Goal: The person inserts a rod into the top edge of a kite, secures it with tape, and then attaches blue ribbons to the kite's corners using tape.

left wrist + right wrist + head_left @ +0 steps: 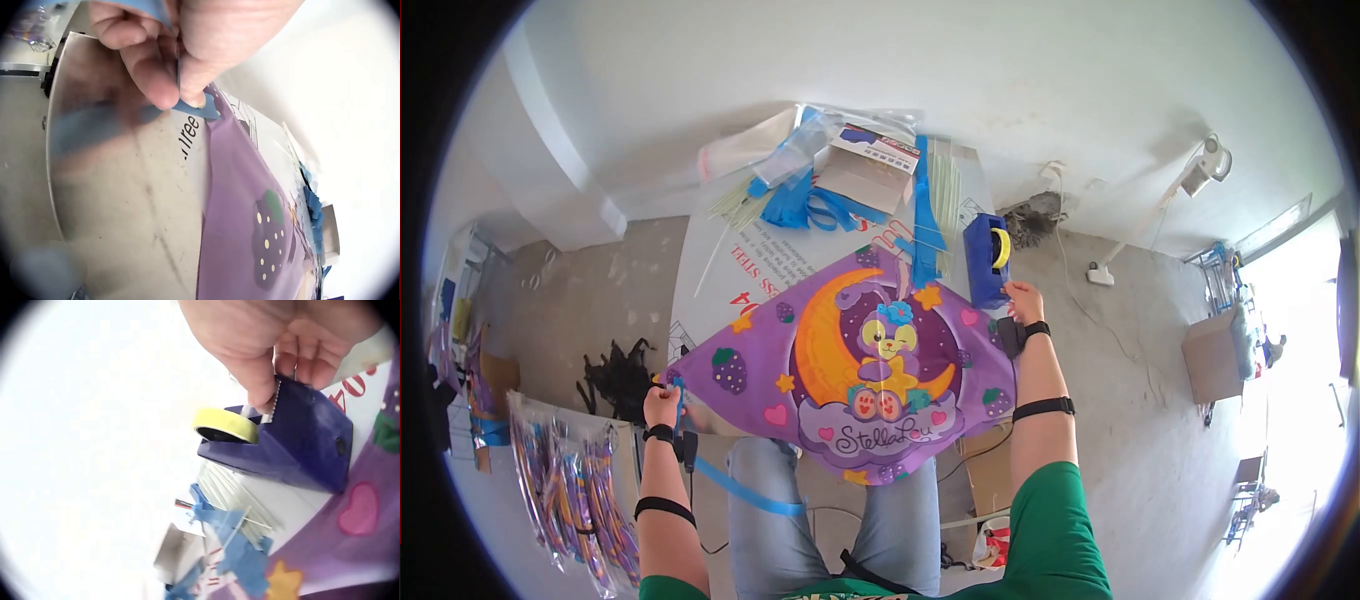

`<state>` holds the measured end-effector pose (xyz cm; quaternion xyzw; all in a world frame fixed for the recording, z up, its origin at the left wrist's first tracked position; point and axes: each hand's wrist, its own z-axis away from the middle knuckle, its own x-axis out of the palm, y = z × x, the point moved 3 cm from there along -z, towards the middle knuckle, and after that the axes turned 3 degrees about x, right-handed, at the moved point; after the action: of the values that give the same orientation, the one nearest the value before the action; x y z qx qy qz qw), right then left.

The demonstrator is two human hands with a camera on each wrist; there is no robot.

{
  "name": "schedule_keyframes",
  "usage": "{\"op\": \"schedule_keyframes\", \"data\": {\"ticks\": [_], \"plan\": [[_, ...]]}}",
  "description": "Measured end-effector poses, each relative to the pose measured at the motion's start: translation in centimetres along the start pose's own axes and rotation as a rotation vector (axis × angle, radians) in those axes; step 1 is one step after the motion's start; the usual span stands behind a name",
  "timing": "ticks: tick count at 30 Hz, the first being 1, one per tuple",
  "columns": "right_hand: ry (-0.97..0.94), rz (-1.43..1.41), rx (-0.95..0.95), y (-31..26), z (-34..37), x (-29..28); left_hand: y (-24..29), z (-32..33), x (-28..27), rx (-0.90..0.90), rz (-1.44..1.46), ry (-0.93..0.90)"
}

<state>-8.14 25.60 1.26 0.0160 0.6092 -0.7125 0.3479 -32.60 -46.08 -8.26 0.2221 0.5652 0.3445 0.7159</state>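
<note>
A purple, diamond-shaped kite sheet point(745, 375) printed with a rabbit and a moon lies spread over the table's front. At its left corner, my left hand point(662, 406) pinches a blue ribbon point(209, 109), its end lying over the corner; the rest trails down across the lap. My right hand point(1026, 302) is at the near end of a dark blue tape dispenser point(978, 262). Thumb and fingers pinch the tape end at the toothed cutter in the right wrist view, behind which sits a yellow-sided tape roll point(225, 424).
Farther back on the metal-topped table point(710, 265) lie an opened box point(870, 165), clear plastic bags, blue ribbons point(790, 205) and bundles of pale thin rods point(945, 190). Packed bags point(575, 490) hang at the left. A cardboard box point(1215, 355) stands far right.
</note>
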Motion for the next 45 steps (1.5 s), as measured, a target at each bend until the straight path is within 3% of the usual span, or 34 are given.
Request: {"op": "schedule_keyframes", "data": {"ticks": [4,8,10,15,18,19,20,21,22,23,24,27,29,33,39,41,42,44,45], "plan": [[-0.055,-0.349,0.092,1.2,-1.1,0.3,-1.1,-0.8,0.2,0.056,-0.034,0.002],[-0.072,-0.398,0.015,3.0,-1.0,-0.1,-0.4,-0.4,0.0,0.019,0.0,-0.019],[0.035,-0.324,-0.049,3.6,-0.1,0.3,-0.5,-0.5,0.1,0.014,-0.008,-0.022],[0.051,-0.349,0.019,4.4,0.4,0.9,-1.5,-0.9,0.2,0.048,-0.007,-0.008],[0.145,-0.033,0.017,4.1,1.1,0.3,-0.6,-0.3,0.2,0.084,-0.114,0.002],[0.164,0.135,0.029,2.8,2.5,0.0,-1.0,-0.5,0.6,0.047,-0.001,-0.062],[0.148,0.354,-0.216,5.7,-0.4,-0.3,0.0,0.1,0.5,0.044,0.043,-0.075],[0.118,0.2,0.111,1.7,3.5,0.2,-0.5,-0.3,0.7,0.06,-0.03,-0.07],[0.141,0.218,-0.132,10.3,-5.9,-1.0,1.8,1.0,-0.2,0.131,-0.305,0.035],[0.092,0.103,-0.01,5.1,0.0,0.1,1.4,1.1,-0.2,0.039,-0.282,0.041],[0.059,0.044,0.024,5.4,-0.8,0.0,1.2,1.3,0.0,0.084,-0.264,0.085],[-0.018,-0.04,-0.137,9.8,-6.0,-0.9,2.3,2.1,-0.2,-0.033,-0.066,0.019],[-0.08,-0.384,0.015,8.8,-5.5,-1.8,2.9,2.3,-0.3,-0.042,-0.088,0.004],[-0.121,-0.388,0.007,9.5,-5.4,-2.3,2.9,2.4,-0.2,-0.087,-0.087,-0.003],[-0.015,-0.43,-0.018,8.1,-3.1,-0.7,3.0,2.5,-0.2,-0.089,-0.076,-0.005],[0.136,0.335,0.037,3.2,1.4,-0.2,3.4,2.7,-0.5,-0.093,-0.081,-0.005],[0.137,0.338,0.027,7.2,-1.5,-1.6,3.7,2.8,-0.5,-0.099,-0.085,-0.008],[0.078,0.248,-0.29,13.9,-5.0,-1.7,3.5,2.8,-0.1,-0.107,-0.08,0.003],[0.053,0.168,-0.224,13.2,-4.1,-1.2,3.4,2.6,-0.2,-0.112,-0.092,0.011]]}}
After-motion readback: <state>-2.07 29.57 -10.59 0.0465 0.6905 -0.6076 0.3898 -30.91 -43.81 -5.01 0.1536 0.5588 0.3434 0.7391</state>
